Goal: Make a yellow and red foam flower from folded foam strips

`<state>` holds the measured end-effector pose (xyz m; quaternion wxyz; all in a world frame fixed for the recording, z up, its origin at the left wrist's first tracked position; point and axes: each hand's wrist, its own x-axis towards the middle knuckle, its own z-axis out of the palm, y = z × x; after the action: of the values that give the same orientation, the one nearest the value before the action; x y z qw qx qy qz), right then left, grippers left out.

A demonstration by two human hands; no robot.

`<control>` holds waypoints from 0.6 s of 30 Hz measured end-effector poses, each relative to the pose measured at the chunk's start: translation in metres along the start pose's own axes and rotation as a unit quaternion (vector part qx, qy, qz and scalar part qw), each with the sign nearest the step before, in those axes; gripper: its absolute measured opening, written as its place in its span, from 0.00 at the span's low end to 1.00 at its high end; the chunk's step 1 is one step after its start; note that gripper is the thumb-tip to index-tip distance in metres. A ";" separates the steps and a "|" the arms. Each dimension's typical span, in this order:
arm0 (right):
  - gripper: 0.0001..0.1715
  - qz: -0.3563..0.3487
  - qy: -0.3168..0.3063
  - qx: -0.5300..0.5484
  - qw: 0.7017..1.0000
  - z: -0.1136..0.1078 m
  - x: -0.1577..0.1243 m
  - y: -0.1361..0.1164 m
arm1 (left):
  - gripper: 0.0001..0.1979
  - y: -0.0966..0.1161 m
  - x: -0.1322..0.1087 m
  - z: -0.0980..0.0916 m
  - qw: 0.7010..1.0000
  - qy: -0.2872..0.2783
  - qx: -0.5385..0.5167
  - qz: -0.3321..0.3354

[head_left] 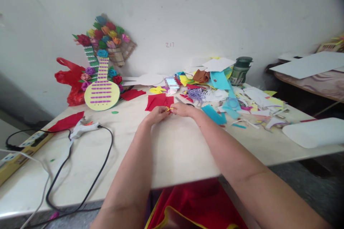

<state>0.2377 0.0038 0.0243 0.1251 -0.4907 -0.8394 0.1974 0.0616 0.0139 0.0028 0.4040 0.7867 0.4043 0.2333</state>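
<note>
My left hand [157, 114] and my right hand [183, 109] meet over the middle of the pale table [172, 150]. Both pinch a tiny yellow strip piece [169, 108] between their fingertips. Just behind them lies a red sheet of foam or felt [158, 101]. A pair of scissors [182, 101] lies right behind my right hand, partly hidden.
A glue gun [84, 127] with a black cable [107, 157] lies at the left, near a power strip [24, 145]. A yellow paper guitar with paper roses [102, 93] leans on the wall. Coloured scraps [228, 96] and a dark jar [240, 69] crowd the right. A white foam sheet [311, 132] overhangs the right edge.
</note>
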 end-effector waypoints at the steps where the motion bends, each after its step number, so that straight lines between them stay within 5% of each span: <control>1: 0.09 -0.006 -0.008 0.021 1.000 0.000 0.000 0.002 | 0.16 0.001 -0.001 -0.001 1.000 -0.008 -0.005 0.003; 10: 0.08 -0.012 -0.105 0.323 0.941 0.000 -0.002 0.010 | 0.15 0.009 -0.013 -0.009 0.987 -0.076 -0.141 -0.008; 18: 0.09 -0.001 -0.053 0.338 0.940 0.004 0.004 0.010 | 0.14 0.006 -0.010 -0.006 0.984 -0.007 -0.180 -0.002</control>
<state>0.2425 0.0108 0.0164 0.2394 -0.4076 -0.7290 0.4951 0.0547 0.0063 0.0102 0.5421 0.7021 0.3542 0.2961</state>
